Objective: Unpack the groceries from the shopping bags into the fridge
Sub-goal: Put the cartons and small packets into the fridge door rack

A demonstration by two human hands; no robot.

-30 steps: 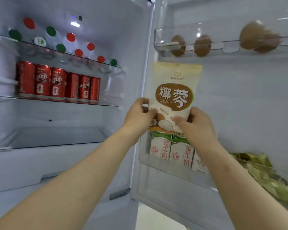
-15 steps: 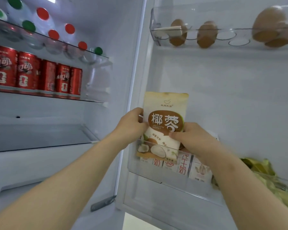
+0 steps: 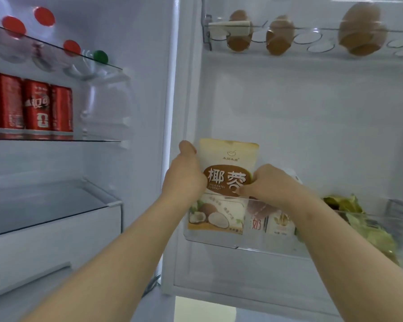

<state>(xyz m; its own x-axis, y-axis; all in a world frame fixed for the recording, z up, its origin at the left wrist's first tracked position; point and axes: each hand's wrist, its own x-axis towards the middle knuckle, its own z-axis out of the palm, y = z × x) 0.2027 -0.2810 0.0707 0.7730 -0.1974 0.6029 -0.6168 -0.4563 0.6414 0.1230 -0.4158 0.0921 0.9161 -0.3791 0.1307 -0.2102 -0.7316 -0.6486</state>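
In the door bin, we noted the coconut pouch upright. Left hand gripped its left edge; right hand pinched its right edge. 2 cartons beside it stood half hidden, blurred.

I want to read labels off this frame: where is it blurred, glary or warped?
Head view: the coconut pouch print reads sharp; at left the red cans are smeared; top right, the eggs stretch with wide-angle distortion; the clear wall of the door bin hazes the cartons behind it.
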